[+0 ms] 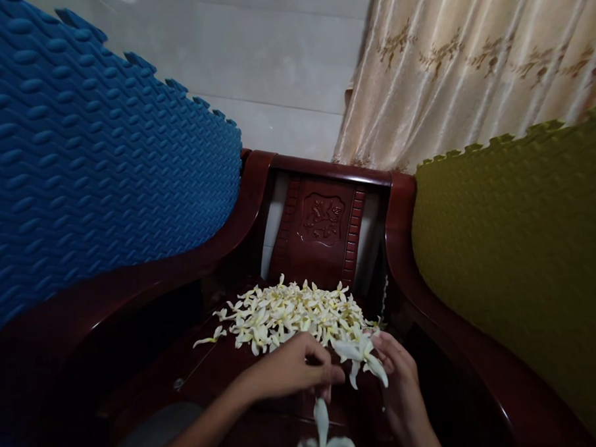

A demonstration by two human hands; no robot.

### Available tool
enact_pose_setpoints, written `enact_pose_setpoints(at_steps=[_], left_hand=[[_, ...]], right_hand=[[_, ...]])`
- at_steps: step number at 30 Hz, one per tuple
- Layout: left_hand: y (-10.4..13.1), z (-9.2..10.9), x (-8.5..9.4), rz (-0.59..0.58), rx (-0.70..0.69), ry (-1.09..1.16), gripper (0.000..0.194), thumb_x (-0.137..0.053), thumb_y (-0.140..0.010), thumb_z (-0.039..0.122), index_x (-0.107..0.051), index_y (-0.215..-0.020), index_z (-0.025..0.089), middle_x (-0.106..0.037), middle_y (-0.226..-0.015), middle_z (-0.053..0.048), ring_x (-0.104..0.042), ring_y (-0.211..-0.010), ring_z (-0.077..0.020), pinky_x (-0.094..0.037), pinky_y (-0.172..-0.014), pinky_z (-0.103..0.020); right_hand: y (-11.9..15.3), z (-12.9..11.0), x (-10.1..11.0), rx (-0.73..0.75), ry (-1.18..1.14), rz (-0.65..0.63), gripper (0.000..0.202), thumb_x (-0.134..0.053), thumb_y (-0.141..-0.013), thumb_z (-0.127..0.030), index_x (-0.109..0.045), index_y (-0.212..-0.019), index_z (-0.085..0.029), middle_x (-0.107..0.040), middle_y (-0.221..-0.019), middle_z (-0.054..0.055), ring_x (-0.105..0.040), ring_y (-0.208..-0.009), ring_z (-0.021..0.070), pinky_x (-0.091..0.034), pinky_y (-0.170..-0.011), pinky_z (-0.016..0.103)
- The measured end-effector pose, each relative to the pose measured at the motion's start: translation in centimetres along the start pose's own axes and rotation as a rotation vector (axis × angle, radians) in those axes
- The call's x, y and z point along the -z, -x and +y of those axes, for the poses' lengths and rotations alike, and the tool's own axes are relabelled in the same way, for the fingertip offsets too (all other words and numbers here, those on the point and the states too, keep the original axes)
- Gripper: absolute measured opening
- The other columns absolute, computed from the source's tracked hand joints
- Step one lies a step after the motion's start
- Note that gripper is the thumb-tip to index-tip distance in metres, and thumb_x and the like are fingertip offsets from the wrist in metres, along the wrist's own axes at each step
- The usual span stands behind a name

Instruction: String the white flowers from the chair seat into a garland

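A heap of white flowers [292, 313] lies on the dark red wooden chair seat [220, 378]. My left hand [304, 368] is in front of the heap, its fingers pinched together; a white flower [323, 430] with spread petals hangs just below them. To its right, my right hand [395, 361] has closed its fingers on white flowers [360, 356] bunched at its fingertips. Whether a thread or stem runs between the two hands cannot be made out. One loose flower [211, 337] lies apart at the heap's left.
The carved chair back [322, 219] rises behind the heap, with curved armrests [147, 276] on both sides. A blue foam mat [102, 153] stands at the left, a yellow-green mat [520, 240] at the right. A beige curtain [449, 65] hangs behind. A small ring [178, 384] is on the seat.
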State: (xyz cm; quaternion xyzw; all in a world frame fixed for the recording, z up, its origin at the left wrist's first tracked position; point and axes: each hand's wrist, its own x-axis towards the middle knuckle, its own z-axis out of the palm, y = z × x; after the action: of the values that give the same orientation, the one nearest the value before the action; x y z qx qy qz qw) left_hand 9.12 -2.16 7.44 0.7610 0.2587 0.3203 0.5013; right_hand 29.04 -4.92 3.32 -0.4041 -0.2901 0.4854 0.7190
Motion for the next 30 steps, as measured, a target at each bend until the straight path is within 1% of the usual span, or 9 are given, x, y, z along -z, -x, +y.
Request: enact_pose_setpoints(at_steps=[3, 5, 7, 9, 11, 14, 23, 27, 30], left_hand=[[-0.6, -0.1, 0.7, 0.104, -0.044, -0.012, 0.049, -0.051, -0.086, 0.051, -0.068, -0.057, 0.015, -0.065, -0.058, -0.004, -0.058, -0.059, -0.0150, -0.043, -0.064, -0.025], [-1.0, -0.2, 1.1, 0.288, -0.055, -0.051, 0.052, -0.049, -0.087, 0.050, -0.063, -0.052, 0.015, -0.062, -0.054, -0.003, -0.055, -0.057, -0.0146, -0.042, -0.064, -0.025], [-1.2, -0.2, 1.3, 0.375, -0.046, -0.098, 0.050, -0.051, -0.086, 0.049, -0.061, -0.050, 0.015, -0.058, -0.051, -0.002, -0.052, -0.055, -0.0140, -0.040, -0.063, -0.025], [-1.1, -0.2, 1.0, 0.345, -0.046, -0.112, 0.041, -0.057, -0.082, 0.047, -0.064, -0.057, 0.015, -0.060, -0.057, -0.001, -0.053, -0.059, -0.0142, -0.040, -0.062, -0.024], [-1.0, -0.2, 0.4, 0.252, -0.047, -0.094, 0.030, -0.065, -0.076, 0.045, -0.068, -0.072, 0.015, -0.065, -0.070, -0.002, -0.056, -0.067, -0.0150, -0.040, -0.061, -0.022], [-0.8, -0.4, -0.6, 0.158, -0.048, -0.079, 0.027, -0.072, -0.071, 0.041, -0.070, -0.081, 0.016, -0.066, -0.079, -0.002, -0.057, -0.071, -0.0151, -0.041, -0.062, -0.022], [-0.8, -0.6, -1.3, 0.194, -0.084, -0.054, 0.011, -0.067, -0.074, 0.025, -0.069, -0.069, 0.015, -0.065, -0.071, -0.002, -0.058, -0.074, -0.0164, -0.042, -0.071, -0.025], [-0.8, -0.5, -1.4, 0.206, -0.115, -0.069, 0.012, -0.063, -0.078, 0.025, -0.069, -0.072, 0.016, -0.064, -0.072, -0.001, -0.057, -0.074, -0.0159, -0.041, -0.072, -0.024], [-0.8, -0.5, -1.5, 0.206, -0.113, -0.095, 0.014, -0.061, -0.080, 0.027, -0.068, -0.074, 0.016, -0.064, -0.074, -0.002, -0.057, -0.075, -0.0166, -0.040, -0.072, -0.025]], right_hand=[[0.7, 0.5, -0.6, -0.023, -0.022, -0.106, 0.031, -0.083, -0.054, -0.031, -0.070, -0.076, -0.014, -0.072, -0.080, 0.008, -0.065, -0.066, 0.0209, -0.050, -0.056, 0.027], [1.0, 0.9, -0.9, -0.029, -0.022, -0.134, 0.031, -0.083, -0.055, -0.031, -0.071, -0.078, -0.014, -0.072, -0.078, 0.009, -0.063, -0.060, 0.0186, -0.048, -0.053, 0.025], [1.2, 1.2, -1.0, -0.030, 0.007, -0.138, 0.035, -0.083, -0.055, -0.033, -0.073, -0.082, -0.013, -0.071, -0.076, 0.009, -0.062, -0.057, 0.0172, -0.047, -0.052, 0.025], [1.2, 1.4, -1.1, 0.011, 0.030, -0.122, 0.035, -0.085, -0.053, -0.033, -0.074, -0.080, -0.014, -0.072, -0.084, 0.010, -0.064, -0.065, 0.0195, -0.050, -0.056, 0.027], [1.3, 1.6, -1.2, 0.073, 0.033, -0.117, 0.030, -0.086, -0.051, -0.033, -0.074, -0.072, -0.015, -0.071, -0.095, 0.011, -0.066, -0.078, 0.0235, -0.052, -0.064, 0.030], [1.4, 1.8, -1.3, 0.118, 0.063, -0.160, 0.026, -0.086, -0.051, -0.035, -0.073, -0.063, -0.016, -0.069, -0.098, 0.011, -0.064, -0.090, 0.0272, -0.052, -0.073, 0.034], [1.6, 1.6, -1.7, 0.142, 0.166, -0.235, 0.025, -0.083, -0.057, -0.039, -0.075, -0.065, -0.017, -0.070, -0.091, 0.009, -0.063, -0.089, 0.0264, -0.050, -0.078, 0.033], [1.0, 1.8, -1.2, 0.155, 0.226, -0.295, 0.023, -0.079, -0.064, -0.038, -0.077, -0.074, -0.018, -0.069, -0.089, 0.009, -0.062, -0.085, 0.0232, -0.049, -0.074, 0.029], [0.7, 2.0, -0.8, 0.193, 0.307, -0.290, 0.025, -0.077, -0.066, -0.041, -0.076, -0.071, -0.016, -0.067, -0.082, 0.008, -0.059, -0.079, 0.0209, -0.048, -0.070, 0.027]])
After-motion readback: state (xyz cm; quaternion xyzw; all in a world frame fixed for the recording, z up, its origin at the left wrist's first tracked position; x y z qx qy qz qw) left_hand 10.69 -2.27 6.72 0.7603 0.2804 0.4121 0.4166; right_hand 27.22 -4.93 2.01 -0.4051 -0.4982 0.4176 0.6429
